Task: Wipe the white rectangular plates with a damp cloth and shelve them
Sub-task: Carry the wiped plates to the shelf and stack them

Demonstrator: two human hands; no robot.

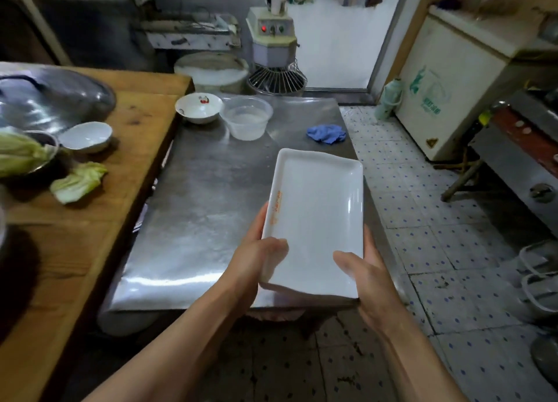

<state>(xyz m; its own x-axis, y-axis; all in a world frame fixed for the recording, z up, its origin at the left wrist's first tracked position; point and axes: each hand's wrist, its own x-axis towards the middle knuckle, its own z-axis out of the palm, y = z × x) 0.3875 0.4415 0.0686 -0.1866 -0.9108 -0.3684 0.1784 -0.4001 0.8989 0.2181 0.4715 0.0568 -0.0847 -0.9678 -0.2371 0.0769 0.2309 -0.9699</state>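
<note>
While both hands grip its near end, a white rectangular plate [317,217] is held face up above the near right part of the steel tabletop [205,208], the left hand [256,259] with its thumb curled over the left rim and the right hand [362,268] with its thumb laid on the plate's inner face. Orange lettering runs along the plate's left rim. Farther back on the tabletop lie a crumpled blue cloth [326,133] near the right edge, a clear plastic tub [247,120], and just beside it a white bowl [199,107] with a red mark inside.
</note>
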